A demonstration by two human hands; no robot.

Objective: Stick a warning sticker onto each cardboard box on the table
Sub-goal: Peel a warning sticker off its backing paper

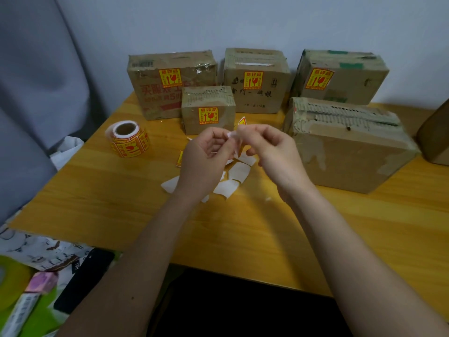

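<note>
Landmark: the small front box (pixel 208 110) standing near the middle of the wooden table (pixel 243 227), a red-and-yellow warning sticker on its front face
Left hand (pixel 206 156): raised just in front of the small front box, fingers curled, thumb and forefinger pinching the white backing paper (pixel 232 137)
Right hand (pixel 272 149): just right of the left hand, fingertips pinching the peeling sticker (pixel 242 122), whose red-and-yellow corner pokes up above the fingers
Back row: behind the small front box stand the left back box (pixel 167 86), the middle back box (pixel 257 81) and the right back box (pixel 340 76), each with a warning sticker on its front face
Bare box (pixel 347 147): the large flat carton to the right of the small front box, no sticker visible on the faces in view
Sticker roll (pixel 127 138): left of the small front box, lying on the table, well apart from the hands
Backing scraps (pixel 233 178): white squares scattered on the table in front of the small front box, under the hands
Loose sticker (pixel 180 158): a yellow edge showing beside the left hand, mostly hidden
</note>
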